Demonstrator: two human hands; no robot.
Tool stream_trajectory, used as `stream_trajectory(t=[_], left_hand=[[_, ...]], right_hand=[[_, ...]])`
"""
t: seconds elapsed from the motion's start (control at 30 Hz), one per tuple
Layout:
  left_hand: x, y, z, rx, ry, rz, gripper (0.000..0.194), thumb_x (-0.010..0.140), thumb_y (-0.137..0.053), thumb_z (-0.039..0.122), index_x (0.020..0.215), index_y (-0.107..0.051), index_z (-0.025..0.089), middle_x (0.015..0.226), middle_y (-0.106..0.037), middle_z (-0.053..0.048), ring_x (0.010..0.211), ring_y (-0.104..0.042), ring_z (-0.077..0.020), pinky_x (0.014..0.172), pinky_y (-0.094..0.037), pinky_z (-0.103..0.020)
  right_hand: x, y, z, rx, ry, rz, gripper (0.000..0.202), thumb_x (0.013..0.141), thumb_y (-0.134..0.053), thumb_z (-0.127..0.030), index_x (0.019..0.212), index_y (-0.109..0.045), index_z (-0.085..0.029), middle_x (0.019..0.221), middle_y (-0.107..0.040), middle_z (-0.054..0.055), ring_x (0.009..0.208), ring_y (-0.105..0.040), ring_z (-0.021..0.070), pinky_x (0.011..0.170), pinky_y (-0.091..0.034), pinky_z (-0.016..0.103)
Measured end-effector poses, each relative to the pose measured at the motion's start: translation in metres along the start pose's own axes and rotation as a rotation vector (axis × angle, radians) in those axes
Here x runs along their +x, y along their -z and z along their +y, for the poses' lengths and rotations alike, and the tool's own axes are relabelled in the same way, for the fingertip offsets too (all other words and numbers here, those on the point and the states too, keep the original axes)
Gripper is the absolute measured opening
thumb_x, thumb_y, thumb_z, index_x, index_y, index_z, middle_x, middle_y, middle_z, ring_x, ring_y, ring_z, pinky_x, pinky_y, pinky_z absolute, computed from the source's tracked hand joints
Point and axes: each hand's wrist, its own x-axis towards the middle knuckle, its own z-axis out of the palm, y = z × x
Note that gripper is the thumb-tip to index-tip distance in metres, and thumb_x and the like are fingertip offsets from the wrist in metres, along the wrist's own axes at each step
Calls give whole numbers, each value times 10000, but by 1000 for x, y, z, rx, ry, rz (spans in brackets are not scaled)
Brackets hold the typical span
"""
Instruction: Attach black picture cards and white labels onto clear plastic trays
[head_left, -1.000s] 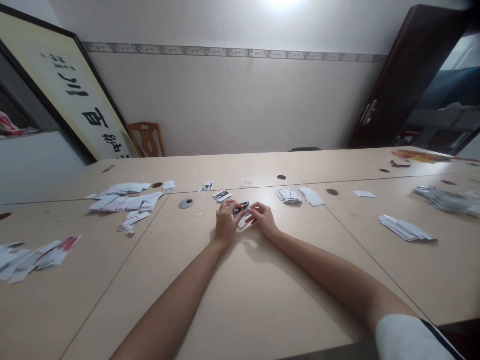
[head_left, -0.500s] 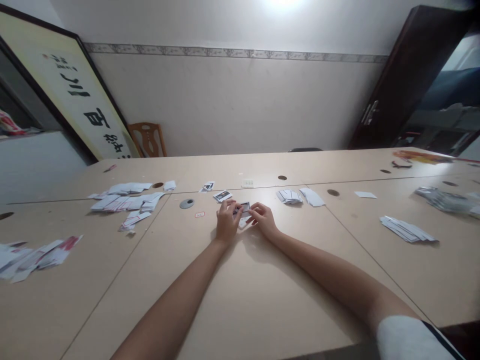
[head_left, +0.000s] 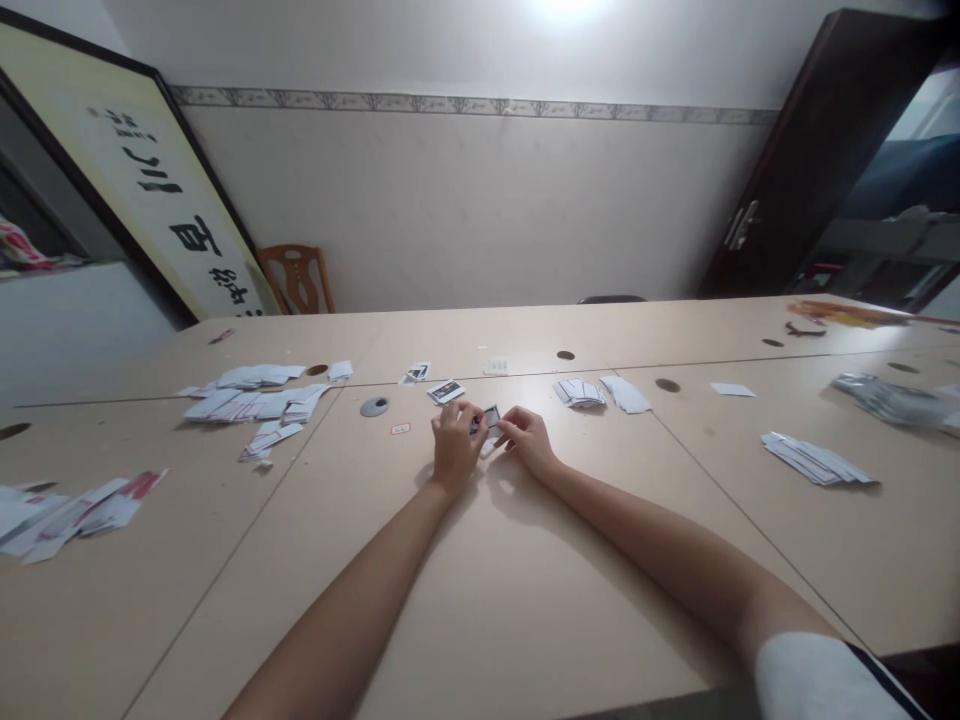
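Note:
Both hands meet near the middle of the table around a small printed card [head_left: 491, 416] with a dark picture and a pale border. My left hand [head_left: 455, 445] has its fingers curled over the card's left part and hides some of it. Thumb and forefinger of my right hand [head_left: 529, 440] pinch the card's right edge. A white piece of paper [head_left: 489, 446] shows just below the card, between the hands. Beyond my left hand lies another printed card [head_left: 447, 392], and past it a few smaller ones [head_left: 415, 373].
White paper slips [head_left: 255, 400] lie piled at the left, with more slips [head_left: 82, 515] nearer me. Small stacks [head_left: 579, 393] and a fanned stack [head_left: 817, 460] lie to the right, with clear plastic sleeves [head_left: 889, 398] beyond. A grey cable-hole cap [head_left: 375, 407] and a red-edged label [head_left: 400, 429] are left of my hands.
My left hand has turned slightly, its thumb now less visible. The card between the hands has tilted a little. My right hand has hardly moved.

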Motion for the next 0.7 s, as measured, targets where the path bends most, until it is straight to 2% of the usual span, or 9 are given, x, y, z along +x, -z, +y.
stream_trajectory(t=[0.2,0.7], left_hand=[[-1,0,0,-1,-20,-4,77,909,-540,204,970,-586,218,1015,-631,-66,1040,-567,-247,886,-355,-378],[-1,-1,-1,7,-1,24,81,902,-540,194,963,-589,213,1008,-634,-55,1019,-568,-244,896,-342,-376]], right_hand=[[1,0,1,4,-10,27,178,748,-655,-325,683,-546,-201,561,-570,-49,523,-667,163,469,-450,227],[1,-1,2,40,-40,42,176,731,-657,-316,672,-544,-195,553,-583,-46,501,-655,157,464,-431,222]])
